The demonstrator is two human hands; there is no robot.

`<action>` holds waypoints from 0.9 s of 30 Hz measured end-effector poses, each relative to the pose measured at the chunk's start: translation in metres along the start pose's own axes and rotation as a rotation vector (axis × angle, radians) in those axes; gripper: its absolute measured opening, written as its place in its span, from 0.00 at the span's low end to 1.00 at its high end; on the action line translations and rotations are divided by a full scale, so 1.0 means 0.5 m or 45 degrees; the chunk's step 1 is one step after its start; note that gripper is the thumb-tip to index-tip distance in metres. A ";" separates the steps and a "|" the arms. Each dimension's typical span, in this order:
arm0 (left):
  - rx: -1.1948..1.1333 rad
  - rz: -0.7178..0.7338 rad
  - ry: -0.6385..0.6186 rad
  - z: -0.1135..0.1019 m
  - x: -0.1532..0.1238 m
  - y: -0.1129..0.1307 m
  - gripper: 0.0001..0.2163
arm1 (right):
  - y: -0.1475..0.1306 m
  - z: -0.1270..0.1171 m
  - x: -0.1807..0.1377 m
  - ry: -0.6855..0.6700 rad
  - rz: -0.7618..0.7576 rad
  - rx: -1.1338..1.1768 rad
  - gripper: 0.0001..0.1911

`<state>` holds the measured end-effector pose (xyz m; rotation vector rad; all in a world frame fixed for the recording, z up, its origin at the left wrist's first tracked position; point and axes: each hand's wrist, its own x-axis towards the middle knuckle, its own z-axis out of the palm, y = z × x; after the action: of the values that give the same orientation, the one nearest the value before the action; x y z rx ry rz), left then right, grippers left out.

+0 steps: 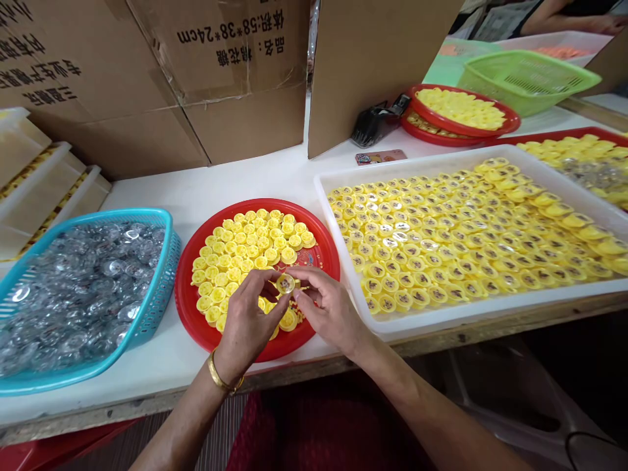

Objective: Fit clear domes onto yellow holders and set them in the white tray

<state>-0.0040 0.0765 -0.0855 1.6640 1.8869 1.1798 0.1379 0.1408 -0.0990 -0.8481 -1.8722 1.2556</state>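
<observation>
Between the fingertips of both hands is a small yellow plastic piece with a clear round cap (285,283). My left hand (249,311) pinches its left side, a gold bracelet (218,374) on that wrist. On its right side, the thumb and fingers of my right hand (331,311) close on the same piece. Below the hands, a round red tray (196,324) holds many open yellow plastic pieces (235,252). Fingers partly hide the held piece.
To the left, a blue basket (169,261) holds clear round caps (98,281). A white tray (338,261) of capped yellow pieces stands right. Behind are cardboard boxes (245,124), a phone (380,157), a black tape dispenser (375,124) and a green basket (530,72). Another person's arm (564,19) shows far right.
</observation>
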 end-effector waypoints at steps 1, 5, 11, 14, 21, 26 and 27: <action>0.011 0.009 -0.001 -0.001 0.001 0.000 0.09 | -0.001 0.001 -0.001 -0.006 0.013 0.021 0.16; 0.083 0.079 0.000 0.000 0.001 0.001 0.11 | 0.001 0.010 -0.002 0.023 0.145 0.102 0.17; 0.187 0.282 0.004 -0.001 0.002 0.001 0.11 | 0.010 0.015 0.000 0.029 0.244 0.223 0.15; 0.229 0.352 -0.020 -0.004 0.004 0.000 0.11 | 0.010 0.012 0.001 0.016 0.252 0.260 0.14; 0.288 0.456 -0.112 -0.015 0.006 -0.001 0.13 | 0.003 0.008 0.004 0.008 0.266 0.255 0.12; 0.305 0.456 -0.150 -0.018 0.005 0.001 0.13 | -0.007 0.003 0.007 -0.001 0.295 0.258 0.10; 0.291 0.450 -0.149 -0.018 0.004 0.002 0.13 | -0.009 0.002 0.008 0.001 0.310 0.271 0.10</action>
<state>-0.0107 0.0753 -0.0790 2.2107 1.7572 0.9880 0.1343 0.1422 -0.0945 -0.9801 -1.6339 1.5708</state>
